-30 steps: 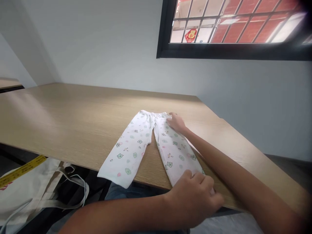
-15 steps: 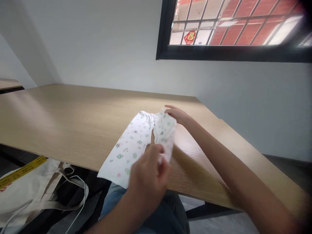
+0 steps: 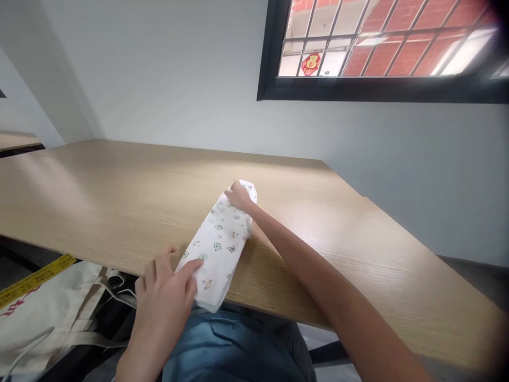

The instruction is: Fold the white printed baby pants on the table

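A small pair of white trousers (image 3: 222, 241) with a green and pink print lies on the wooden table (image 3: 119, 196), folded lengthwise so one leg lies on the other. Its hem hangs a little over the table's near edge. My left hand (image 3: 165, 292) rests on the hem end, fingers stretched out and apart. My right hand (image 3: 238, 195) presses on the waistband end at the far side, fingers curled onto the cloth.
A white cloth bag (image 3: 47, 313) with a yellow strip and long straps lies on the floor at the lower left. A grey wall and a black-framed window (image 3: 382, 85) stand behind the table. My lap in blue jeans (image 3: 234, 345) is below the table edge.
The right leg of the trousers was lifted by both hands and folded over onto the left leg. Both hands moved left with it and now lie on the folded cloth.
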A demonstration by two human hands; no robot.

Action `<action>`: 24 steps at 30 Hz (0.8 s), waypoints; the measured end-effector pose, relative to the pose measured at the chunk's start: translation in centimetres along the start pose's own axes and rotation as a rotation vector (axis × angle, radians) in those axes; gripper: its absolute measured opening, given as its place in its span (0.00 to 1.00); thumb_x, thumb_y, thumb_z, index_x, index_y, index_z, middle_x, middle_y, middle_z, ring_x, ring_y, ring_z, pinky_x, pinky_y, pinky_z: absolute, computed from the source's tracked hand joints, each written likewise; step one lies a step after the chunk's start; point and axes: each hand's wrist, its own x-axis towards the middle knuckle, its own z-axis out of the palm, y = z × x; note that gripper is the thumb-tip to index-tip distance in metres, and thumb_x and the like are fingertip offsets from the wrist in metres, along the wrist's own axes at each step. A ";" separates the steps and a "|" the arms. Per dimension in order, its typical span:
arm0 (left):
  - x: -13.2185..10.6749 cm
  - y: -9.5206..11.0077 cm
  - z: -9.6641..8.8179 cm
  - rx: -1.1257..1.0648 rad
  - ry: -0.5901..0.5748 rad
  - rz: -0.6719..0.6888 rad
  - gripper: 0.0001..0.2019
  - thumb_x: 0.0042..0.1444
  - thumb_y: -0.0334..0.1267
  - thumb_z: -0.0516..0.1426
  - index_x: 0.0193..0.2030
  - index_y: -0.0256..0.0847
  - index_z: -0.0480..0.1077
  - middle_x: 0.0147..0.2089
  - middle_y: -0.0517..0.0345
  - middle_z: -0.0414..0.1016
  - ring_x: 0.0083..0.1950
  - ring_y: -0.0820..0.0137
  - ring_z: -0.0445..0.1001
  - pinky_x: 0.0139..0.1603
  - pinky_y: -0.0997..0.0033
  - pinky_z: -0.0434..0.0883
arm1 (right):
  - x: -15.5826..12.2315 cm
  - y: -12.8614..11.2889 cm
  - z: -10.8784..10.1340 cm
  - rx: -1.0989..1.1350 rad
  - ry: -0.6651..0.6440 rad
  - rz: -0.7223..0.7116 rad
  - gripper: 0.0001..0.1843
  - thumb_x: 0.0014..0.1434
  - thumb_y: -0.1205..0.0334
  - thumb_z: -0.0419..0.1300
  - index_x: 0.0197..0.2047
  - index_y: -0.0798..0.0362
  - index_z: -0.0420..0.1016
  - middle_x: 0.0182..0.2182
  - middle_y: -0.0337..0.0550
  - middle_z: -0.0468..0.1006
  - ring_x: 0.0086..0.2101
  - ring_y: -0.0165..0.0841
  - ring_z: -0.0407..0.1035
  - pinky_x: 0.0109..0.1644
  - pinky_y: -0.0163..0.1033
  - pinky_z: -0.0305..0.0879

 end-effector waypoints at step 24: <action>13.0 10.3 4.8 -0.288 -0.375 0.924 0.25 0.63 0.45 0.39 0.62 0.35 0.53 0.64 0.48 0.54 0.64 0.56 0.53 0.61 0.56 0.54 | -5.8 5.1 -6.2 -0.039 -0.534 -0.361 0.24 0.65 0.50 0.37 0.55 0.46 0.66 0.54 0.37 0.67 0.53 0.38 0.60 0.57 0.44 0.55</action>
